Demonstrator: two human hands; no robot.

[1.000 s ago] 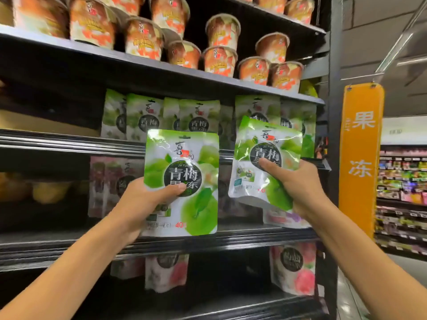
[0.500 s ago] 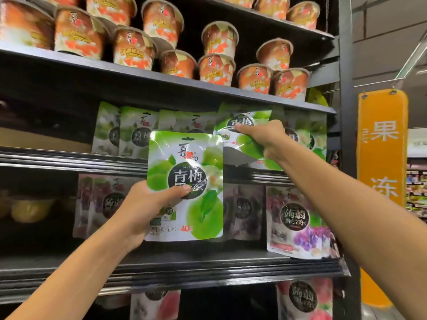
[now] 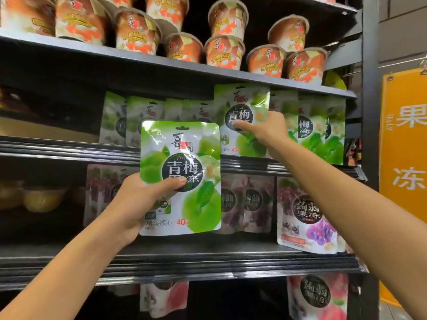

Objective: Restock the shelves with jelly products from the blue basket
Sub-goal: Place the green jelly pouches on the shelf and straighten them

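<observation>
A person's left hand grips a green pouch in front of the shelves, thumb across its label. The right hand pinches a second pouch standing upright in the green row on the middle shelf, below jelly cups.

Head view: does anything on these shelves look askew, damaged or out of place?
The purple grape pouch at the right end of its shelf sits askew: it stands forward of the pouches beside it, bottom edge slanted. The jelly cups on the top shelf are piled unevenly, some tilted. No spill or damage shows.
</observation>
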